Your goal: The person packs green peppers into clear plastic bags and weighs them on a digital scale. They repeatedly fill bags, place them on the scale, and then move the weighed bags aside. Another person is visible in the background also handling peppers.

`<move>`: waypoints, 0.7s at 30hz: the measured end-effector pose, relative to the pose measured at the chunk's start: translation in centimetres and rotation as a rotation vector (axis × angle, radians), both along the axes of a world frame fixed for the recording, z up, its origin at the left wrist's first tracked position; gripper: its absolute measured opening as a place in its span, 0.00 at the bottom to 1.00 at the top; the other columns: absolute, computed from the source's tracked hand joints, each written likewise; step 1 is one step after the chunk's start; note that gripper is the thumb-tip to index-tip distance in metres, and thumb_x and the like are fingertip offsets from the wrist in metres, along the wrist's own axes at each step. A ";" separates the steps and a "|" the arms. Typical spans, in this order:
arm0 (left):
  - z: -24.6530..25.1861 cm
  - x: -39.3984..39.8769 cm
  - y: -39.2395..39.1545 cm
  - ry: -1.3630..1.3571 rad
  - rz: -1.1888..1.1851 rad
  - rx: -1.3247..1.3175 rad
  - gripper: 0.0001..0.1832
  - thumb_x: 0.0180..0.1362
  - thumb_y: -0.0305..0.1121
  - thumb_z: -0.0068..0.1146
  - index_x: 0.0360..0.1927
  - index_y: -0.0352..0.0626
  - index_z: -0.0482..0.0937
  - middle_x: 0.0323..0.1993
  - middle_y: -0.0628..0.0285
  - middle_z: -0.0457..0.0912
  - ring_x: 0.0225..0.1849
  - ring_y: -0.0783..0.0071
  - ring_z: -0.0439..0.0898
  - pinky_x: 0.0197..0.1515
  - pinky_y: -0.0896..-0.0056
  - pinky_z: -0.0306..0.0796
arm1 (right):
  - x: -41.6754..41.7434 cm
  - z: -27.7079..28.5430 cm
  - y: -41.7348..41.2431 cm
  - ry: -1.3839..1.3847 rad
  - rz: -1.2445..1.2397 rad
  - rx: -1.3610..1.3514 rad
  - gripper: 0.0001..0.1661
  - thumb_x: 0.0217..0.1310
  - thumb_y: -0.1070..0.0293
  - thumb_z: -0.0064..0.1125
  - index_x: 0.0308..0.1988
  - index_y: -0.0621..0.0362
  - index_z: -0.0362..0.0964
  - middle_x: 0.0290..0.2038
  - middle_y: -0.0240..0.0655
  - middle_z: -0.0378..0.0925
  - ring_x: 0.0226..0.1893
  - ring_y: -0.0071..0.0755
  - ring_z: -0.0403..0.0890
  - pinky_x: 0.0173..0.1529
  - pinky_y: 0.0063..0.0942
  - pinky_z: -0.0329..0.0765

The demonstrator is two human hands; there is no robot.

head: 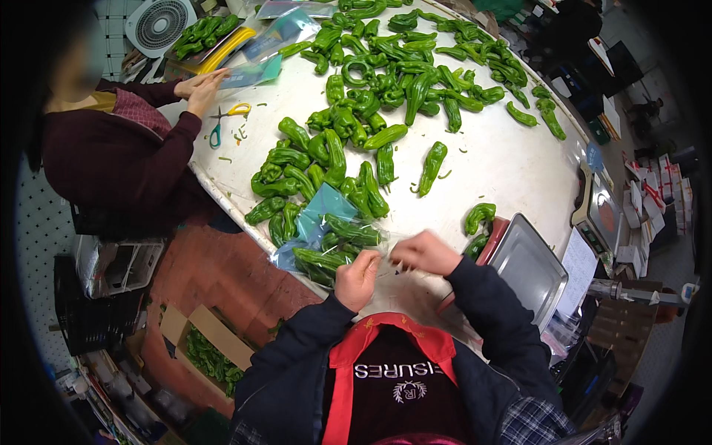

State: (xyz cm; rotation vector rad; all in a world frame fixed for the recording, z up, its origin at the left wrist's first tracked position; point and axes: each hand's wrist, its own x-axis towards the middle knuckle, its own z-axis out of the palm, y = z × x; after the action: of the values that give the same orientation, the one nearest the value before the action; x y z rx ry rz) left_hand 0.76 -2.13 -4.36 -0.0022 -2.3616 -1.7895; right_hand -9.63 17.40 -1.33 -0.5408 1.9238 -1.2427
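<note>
My left hand (356, 281) grips the gathered mouth of a clear plastic bag (328, 214) with blue-teal printed parts. Green peppers (350, 231) fill the bag, which lies on its side at the table's near edge. Close to the gathered end, my right hand (425, 253) is blurred with its fingers curled; whether it pinches anything is unclear. Loose green peppers (334, 158) are heaped just beyond the bag. A single pepper (432, 168) lies apart from the heap.
A metal tray (528, 267) stands right of my right arm, and a scale (598, 211) sits farther right. Scissors (219, 123) lie near a co-worker's hands (203, 92), which touch a teal bag (253, 75). On the floor at left, an open carton (219, 336) holds peppers.
</note>
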 end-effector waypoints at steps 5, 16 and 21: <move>-1.7 -1.4 1.0 0.061 -0.045 0.000 0.04 0.68 0.25 0.59 0.43 0.39 0.82 0.19 0.56 0.75 0.17 0.73 0.74 0.23 0.71 0.66 | -9.8 -3.5 3.5 1.060 -0.292 0.380 0.23 0.56 0.77 0.60 0.53 0.55 0.79 0.53 0.42 0.82 0.50 0.50 0.81 0.54 0.38 0.79; -1.6 -2.4 0.6 -0.003 -0.053 0.015 0.04 0.68 0.25 0.58 0.42 0.36 0.80 0.19 0.56 0.75 0.18 0.74 0.73 0.24 0.71 0.65 | -16.1 -8.7 8.1 1.088 -0.159 0.659 0.28 0.50 0.74 0.67 0.54 0.55 0.75 0.59 0.47 0.75 0.64 0.61 0.69 0.68 0.46 0.69; -0.8 -2.0 0.4 -0.128 0.001 0.141 0.06 0.70 0.28 0.58 0.45 0.37 0.80 0.18 0.68 0.72 0.22 0.87 0.65 0.24 0.76 0.61 | -4.3 1.2 8.0 0.320 -0.119 0.119 0.29 0.60 0.68 0.65 0.61 0.60 0.71 0.48 0.47 0.83 0.50 0.40 0.84 0.58 0.34 0.78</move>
State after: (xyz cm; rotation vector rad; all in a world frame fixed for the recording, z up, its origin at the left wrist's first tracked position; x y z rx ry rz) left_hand -1.24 -1.74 -5.18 0.1355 -2.3117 -2.0074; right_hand -13.94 25.43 -0.08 -0.5990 2.3112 -1.1599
